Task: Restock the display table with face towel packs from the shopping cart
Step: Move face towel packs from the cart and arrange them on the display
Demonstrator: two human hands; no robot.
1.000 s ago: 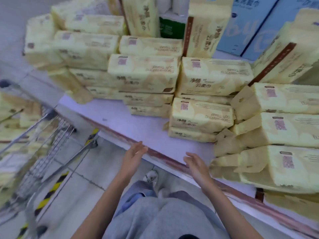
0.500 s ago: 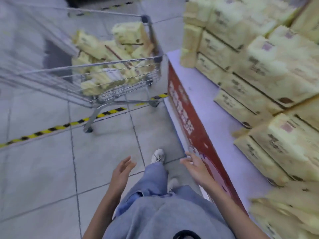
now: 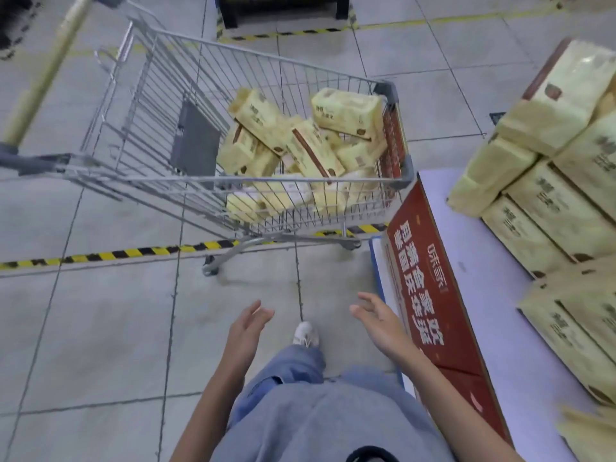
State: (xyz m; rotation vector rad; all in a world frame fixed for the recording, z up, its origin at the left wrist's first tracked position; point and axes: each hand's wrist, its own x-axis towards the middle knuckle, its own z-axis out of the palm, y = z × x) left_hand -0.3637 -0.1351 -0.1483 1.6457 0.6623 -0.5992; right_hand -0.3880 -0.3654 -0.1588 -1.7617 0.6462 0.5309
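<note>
A wire shopping cart [image 3: 160, 105] stands ahead of me on the tiled floor, its front corner close to the display table [image 3: 493, 295]. Several yellow face towel packs [image 3: 310, 141] lie jumbled in the cart's far end. More yellow packs [image 3: 550, 201] are stacked on the table's pale top at the right. My left hand [image 3: 246, 331] and my right hand [image 3: 376, 321] hang in front of me over the floor, palms facing each other, fingers relaxed, holding nothing. Both are well short of the cart.
The table's side carries a red banner [image 3: 430, 308] with white characters. Yellow-and-black hazard tape [image 3: 110, 254] runs across the floor under the cart. A dark stand [image 3: 283, 11] sits at the top. My leg and shoe [image 3: 305, 333] are between the hands.
My view has swung left from the stacked table to the cart, which now sits nearer and centred. Both hands stay empty and held out in front of me.
</note>
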